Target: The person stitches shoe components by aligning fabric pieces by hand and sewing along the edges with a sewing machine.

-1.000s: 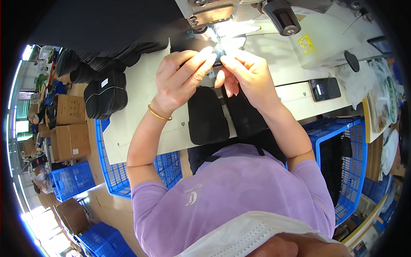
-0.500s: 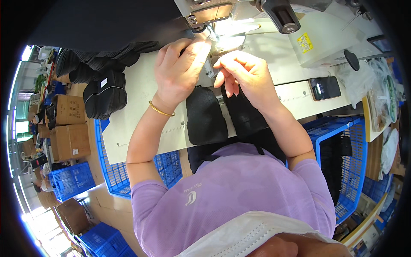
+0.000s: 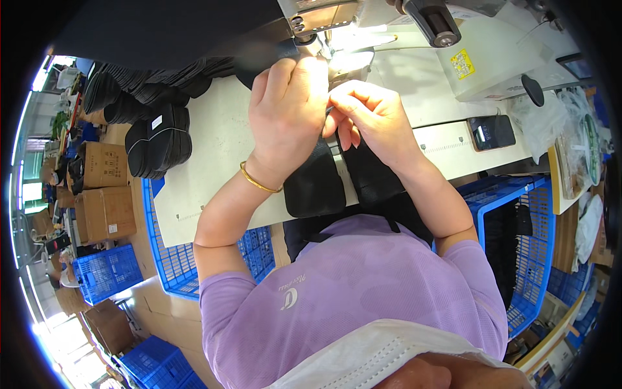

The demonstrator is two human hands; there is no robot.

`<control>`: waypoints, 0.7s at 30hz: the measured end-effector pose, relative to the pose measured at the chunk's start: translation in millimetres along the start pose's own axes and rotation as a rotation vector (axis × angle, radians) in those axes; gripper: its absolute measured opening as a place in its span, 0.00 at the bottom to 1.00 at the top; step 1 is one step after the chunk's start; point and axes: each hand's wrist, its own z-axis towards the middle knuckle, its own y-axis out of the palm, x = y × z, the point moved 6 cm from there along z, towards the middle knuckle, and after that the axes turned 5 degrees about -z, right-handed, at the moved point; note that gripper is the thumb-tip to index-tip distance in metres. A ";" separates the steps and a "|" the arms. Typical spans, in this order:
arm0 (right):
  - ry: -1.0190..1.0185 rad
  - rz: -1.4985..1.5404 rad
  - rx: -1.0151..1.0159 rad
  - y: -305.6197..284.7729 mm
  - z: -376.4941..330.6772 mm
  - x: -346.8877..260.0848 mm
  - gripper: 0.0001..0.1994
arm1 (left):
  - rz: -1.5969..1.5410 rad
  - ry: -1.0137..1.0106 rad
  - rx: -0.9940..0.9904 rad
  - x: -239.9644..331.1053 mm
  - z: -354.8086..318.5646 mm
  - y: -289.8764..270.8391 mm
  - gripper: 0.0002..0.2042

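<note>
White lettering (image 3: pixel 292 283) and a round logo (image 3: pixel 289 299) mark a purple shirt (image 3: pixel 382 279), near; a yellow sticker (image 3: pixel 462 64) fronts a pale housing (image 3: pixel 486 81), far right; a black phone (image 3: pixel 502 132), right, shows small digits (image 3: pixel 481 134); a bundle's (image 3: pixel 170 146) white label (image 3: pixel 157 122), left, is illegible.

dark phone (image 3: pixel 491 133) near clear plastic (image 3: pixel 547 123), stacked brown cartons (image 3: pixel 109 212), blue crates (image 3: pixel 107 272) at left

Single head-worn fisheye view, close above, facing down over purple shirt (image 3: pixel 369 279) and white table (image 3: pixel 217 139); edges curving
</note>
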 end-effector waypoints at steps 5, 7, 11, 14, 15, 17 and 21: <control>-0.021 0.000 -0.008 1.2 -0.6 1.4 0.09 | -0.066 -0.059 -0.013 4.1 4.1 2.6 0.18; 0.004 0.012 -0.006 1.9 -0.6 3.7 0.10 | -0.068 -0.067 -0.015 3.9 4.2 3.2 0.18; 0.002 0.008 -0.012 1.3 -1.9 6.2 0.10 | -0.079 -0.081 -0.039 4.1 5.3 1.3 0.18; 0.040 0.017 -0.002 -2.5 -6.4 8.3 0.10 | -0.094 -0.048 0.005 -6.6 -5.3 6.4 0.21; 0.049 -0.018 0.004 -5.7 -8.8 9.8 0.10 | -0.111 -0.013 0.062 -11.4 -11.4 7.0 0.22; 0.076 -0.062 -0.001 -13.1 -14.9 14.5 0.10 | -0.121 -0.088 0.050 -21.9 -23.9 4.3 0.22; 0.073 -0.074 -0.074 -13.5 -23.3 16.2 0.12 | -0.222 -0.061 0.134 -35.8 -44.2 -10.7 0.21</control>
